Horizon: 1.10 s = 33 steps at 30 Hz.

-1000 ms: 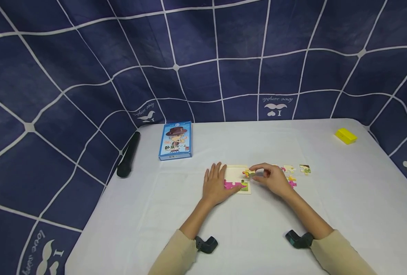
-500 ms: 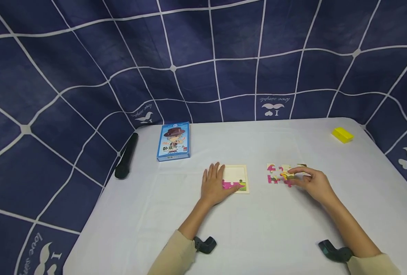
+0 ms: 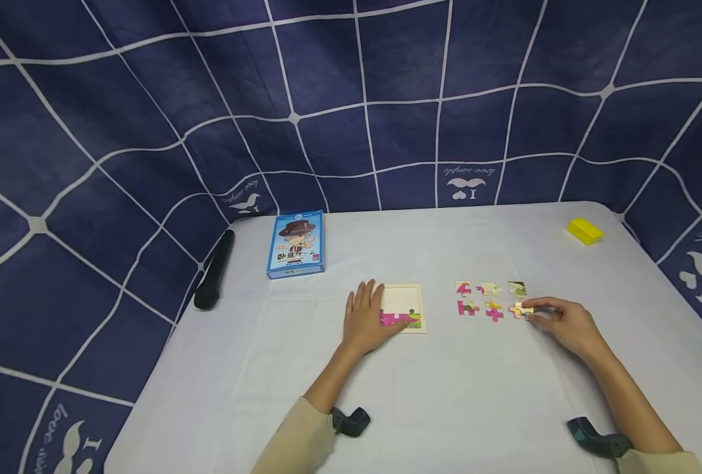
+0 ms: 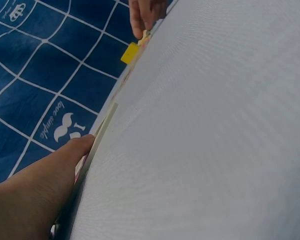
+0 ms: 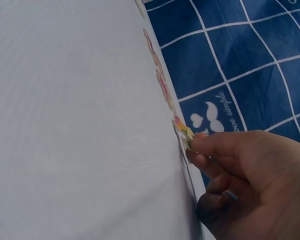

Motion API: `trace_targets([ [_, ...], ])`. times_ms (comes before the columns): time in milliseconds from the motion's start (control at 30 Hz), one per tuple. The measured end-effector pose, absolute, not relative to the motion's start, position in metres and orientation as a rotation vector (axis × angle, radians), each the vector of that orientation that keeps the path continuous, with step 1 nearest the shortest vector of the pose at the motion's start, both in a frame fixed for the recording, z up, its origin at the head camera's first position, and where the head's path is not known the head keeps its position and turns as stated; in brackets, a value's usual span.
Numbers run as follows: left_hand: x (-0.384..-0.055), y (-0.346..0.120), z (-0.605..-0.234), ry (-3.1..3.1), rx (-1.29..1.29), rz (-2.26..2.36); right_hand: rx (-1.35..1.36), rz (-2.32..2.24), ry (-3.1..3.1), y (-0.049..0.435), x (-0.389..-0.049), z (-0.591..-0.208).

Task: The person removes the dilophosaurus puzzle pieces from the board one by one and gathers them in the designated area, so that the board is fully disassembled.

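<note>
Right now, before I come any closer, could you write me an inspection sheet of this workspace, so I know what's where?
Surface: white table, faint creases.
Job's things: puzzle frame, partly filled along the side nearest the person; puzzle pieces in two rows to its right.
Clutter: blue box and black rod at the far left; yellow block at the far right.
Left hand: rests spread on the frame's left side.
Right hand: fingers pinch one piece; whether it touches the table, I cannot tell.
Cables: nothing seen.
Surroundings: dark blue curtain with white lines behind the table.
</note>
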<state>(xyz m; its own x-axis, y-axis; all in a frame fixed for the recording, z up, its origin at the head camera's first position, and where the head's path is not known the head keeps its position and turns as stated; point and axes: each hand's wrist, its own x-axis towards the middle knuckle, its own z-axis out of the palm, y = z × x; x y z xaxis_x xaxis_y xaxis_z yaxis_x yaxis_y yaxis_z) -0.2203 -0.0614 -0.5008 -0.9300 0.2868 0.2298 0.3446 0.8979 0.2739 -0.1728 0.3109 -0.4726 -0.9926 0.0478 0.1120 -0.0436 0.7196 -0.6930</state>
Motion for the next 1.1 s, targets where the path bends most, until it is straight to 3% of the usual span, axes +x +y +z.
trace_targets([
  [467, -0.221, -0.063, -0.5, -2.898, -0.472, -0.471, 0.18, 0.952, -2.703, 0.313, -0.18, -0.486],
  [1100, -0.222, -0.061, -0.502, -2.889, -0.478, -0.475, 0.154, 0.877, -2.702, 0.315, -0.18, -0.489],
])
